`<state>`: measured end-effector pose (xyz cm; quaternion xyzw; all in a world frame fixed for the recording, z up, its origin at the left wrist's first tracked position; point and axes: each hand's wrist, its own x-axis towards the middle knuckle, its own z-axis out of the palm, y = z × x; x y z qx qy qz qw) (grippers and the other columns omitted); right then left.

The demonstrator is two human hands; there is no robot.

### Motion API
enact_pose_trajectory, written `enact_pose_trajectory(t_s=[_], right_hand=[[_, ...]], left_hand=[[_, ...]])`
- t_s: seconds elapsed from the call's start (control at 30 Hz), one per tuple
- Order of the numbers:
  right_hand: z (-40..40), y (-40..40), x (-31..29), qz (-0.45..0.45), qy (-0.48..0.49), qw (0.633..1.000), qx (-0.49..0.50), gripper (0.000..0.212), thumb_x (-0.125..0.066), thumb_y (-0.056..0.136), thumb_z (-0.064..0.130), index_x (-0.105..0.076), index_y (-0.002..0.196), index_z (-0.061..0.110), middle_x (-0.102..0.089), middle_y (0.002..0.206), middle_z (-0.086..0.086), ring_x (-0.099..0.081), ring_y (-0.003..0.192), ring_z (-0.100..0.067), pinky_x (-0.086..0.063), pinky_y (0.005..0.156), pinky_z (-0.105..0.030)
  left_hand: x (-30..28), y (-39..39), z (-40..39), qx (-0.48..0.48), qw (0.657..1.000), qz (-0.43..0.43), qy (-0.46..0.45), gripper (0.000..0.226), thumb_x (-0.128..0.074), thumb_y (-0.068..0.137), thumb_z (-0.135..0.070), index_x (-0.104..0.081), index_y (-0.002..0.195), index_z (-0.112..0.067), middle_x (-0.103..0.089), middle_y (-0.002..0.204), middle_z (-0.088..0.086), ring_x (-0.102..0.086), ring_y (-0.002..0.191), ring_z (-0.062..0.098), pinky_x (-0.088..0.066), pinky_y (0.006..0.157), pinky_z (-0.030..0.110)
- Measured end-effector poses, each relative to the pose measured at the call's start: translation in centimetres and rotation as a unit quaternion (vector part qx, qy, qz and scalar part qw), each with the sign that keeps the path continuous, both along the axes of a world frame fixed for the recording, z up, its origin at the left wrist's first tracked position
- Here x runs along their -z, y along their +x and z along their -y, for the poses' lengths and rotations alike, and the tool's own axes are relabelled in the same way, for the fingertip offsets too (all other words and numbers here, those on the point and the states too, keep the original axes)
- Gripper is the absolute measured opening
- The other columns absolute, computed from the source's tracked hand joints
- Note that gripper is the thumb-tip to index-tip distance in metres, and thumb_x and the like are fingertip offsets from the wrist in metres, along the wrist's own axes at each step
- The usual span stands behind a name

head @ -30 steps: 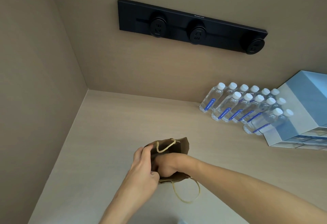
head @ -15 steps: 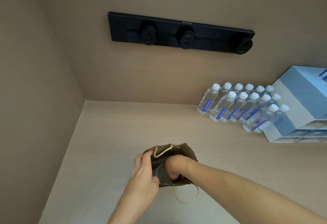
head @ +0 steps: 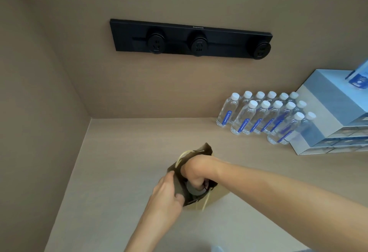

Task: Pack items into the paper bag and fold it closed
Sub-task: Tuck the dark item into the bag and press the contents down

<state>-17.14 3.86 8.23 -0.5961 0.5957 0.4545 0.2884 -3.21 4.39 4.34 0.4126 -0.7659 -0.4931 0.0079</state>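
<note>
Brown paper bag [head: 207, 149] stood left of the water bottles [head: 258, 116], its near rim pinched open by the left hand [head: 168, 192] while the right hand [head: 194, 172], curled around a dark round item [head: 194, 191], would best lower it flat.

Looks like I'm at some office pantry or supply nook. Beige laminate counter [head: 123, 152] boxed in by matching walls, with a black power socket track [head: 191, 39] mounted above it. Right of the track: rows of small water bottles [head: 258, 116] beside stacked blue-and-white boxes [head: 326, 112].
</note>
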Motion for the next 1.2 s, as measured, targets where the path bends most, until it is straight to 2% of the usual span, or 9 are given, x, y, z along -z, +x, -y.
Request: enact_pose_trajectory(t_s=[0.13, 0.33, 0.47, 0.53, 0.6, 0.7, 1.0, 1.1, 1.2], right_hand=[[-0.6, -0.3, -0.4, -0.022, 0.023, 0.999, 0.003, 0.023, -0.059, 0.085, 0.004, -0.056, 0.063, 0.009, -0.054, 0.059, -0.002, -0.049, 0.047, -0.016, -0.038, 0.04, -0.025], [-0.8, -0.8, -2.4, -0.015, -0.015, 1.0, 0.011, 0.009, -0.06, 0.085, 0.002, -0.057, 0.077, 0.005, -0.05, 0.062, -0.005, -0.045, 0.047, -0.02, -0.037, 0.042, -0.026], [-1.3, -0.2, -1.5, 0.011, -0.063, 0.998, 0.011, 0.008, -0.058, 0.085, -0.002, -0.054, 0.088, 0.005, -0.047, 0.064, -0.004, -0.044, 0.048, -0.019, -0.035, 0.04, -0.026], [-1.7, 0.0, 0.0, 0.031, -0.084, 0.995, 0.032, 0.013, -0.055, 0.086, -0.001, -0.059, 0.098, 0.003, -0.054, 0.071, -0.005, -0.052, 0.059, -0.022, -0.042, 0.049, -0.029], [-2.4, 0.1, 2.0, 0.052, -0.091, 0.992, 0.066, 0.03, -0.054, 0.088, 0.001, -0.06, 0.118, 0.002, -0.065, 0.099, -0.011, -0.062, 0.087, -0.029, -0.045, 0.068, -0.032], [-3.3, 0.0, 4.4, 0.072, -0.112, 0.984, 0.116, 0.041, -0.056, 0.088, 0.003, -0.053, 0.13, 0.003, -0.06, 0.128, -0.015, -0.058, 0.113, -0.032, -0.045, 0.083, -0.035], [-3.0, 1.3, 4.3, 0.098, -0.138, 0.967, 0.191, 0.025, -0.055, 0.088, -0.001, -0.059, 0.113, 0.0, -0.063, 0.114, -0.018, -0.062, 0.096, -0.033, -0.044, 0.072, -0.035], [-2.9, 1.2, 1.2, 0.121, -0.171, 0.965, 0.158, 0.014, -0.051, 0.09, 0.001, -0.061, 0.1, 0.001, -0.062, 0.091, -0.014, -0.057, 0.07, -0.026, -0.047, 0.06, -0.033], [-4.9, -0.2, -3.1, 0.227, -0.266, 0.913, 0.208, 0.022, -0.042, 0.09, 0.004, -0.059, 0.083, 0.017, -0.056, 0.075, -0.003, -0.055, 0.061, -0.02, -0.045, 0.054, -0.031]], left_hand=[[-0.1, -0.8, -0.5, -0.001, 1.0, 0.017, -0.022, 0.06, -0.042, 0.079, -0.005, -0.042, 0.137, -0.022, -0.045, 0.101, -0.003, -0.071, 0.086, 0.034, -0.061, 0.077, 0.037], [-0.5, -1.3, -1.2, 0.013, 0.999, 0.012, -0.036, 0.068, -0.041, 0.075, -0.001, -0.038, 0.14, -0.023, -0.05, 0.13, 0.001, -0.067, 0.097, 0.032, -0.06, 0.076, 0.039], [-0.3, -1.2, -1.3, 0.024, 0.998, -0.01, -0.05, 0.065, -0.041, 0.073, 0.001, -0.044, 0.133, -0.022, -0.056, 0.132, 0.003, -0.057, 0.117, 0.025, -0.051, 0.096, 0.037], [-0.4, -1.1, -1.4, 0.028, 0.998, -0.001, -0.057, 0.067, -0.042, 0.073, 0.002, -0.042, 0.136, -0.021, -0.052, 0.136, 0.003, -0.052, 0.123, 0.023, -0.046, 0.103, 0.033], [-0.6, -1.0, -1.6, 0.032, 0.997, 0.013, -0.065, 0.072, -0.043, 0.076, 0.002, -0.034, 0.143, -0.021, -0.044, 0.144, 0.0, -0.046, 0.13, 0.022, -0.04, 0.106, 0.03], [-0.6, -0.6, -1.5, 0.034, 0.996, 0.01, -0.081, 0.074, -0.041, 0.078, 0.0, -0.027, 0.147, -0.024, -0.036, 0.15, -0.004, -0.043, 0.132, 0.022, -0.039, 0.107, 0.031], [-0.4, 0.4, 0.0, -0.014, 0.992, -0.064, -0.107, 0.063, -0.051, 0.085, -0.008, -0.041, 0.14, -0.036, -0.048, 0.143, -0.012, -0.055, 0.115, 0.017, -0.038, 0.088, 0.021], [-0.5, 1.0, 0.2, -0.001, 0.992, -0.081, -0.092, 0.061, -0.054, 0.087, -0.014, -0.041, 0.14, -0.04, -0.05, 0.138, -0.015, -0.061, 0.104, 0.023, -0.046, 0.087, 0.024], [-0.4, 1.6, 0.5, -0.007, 0.992, -0.103, -0.074, 0.054, -0.056, 0.089, -0.024, -0.039, 0.135, -0.049, -0.054, 0.118, -0.023, -0.061, 0.09, 0.006, -0.046, 0.077, 0.019]])
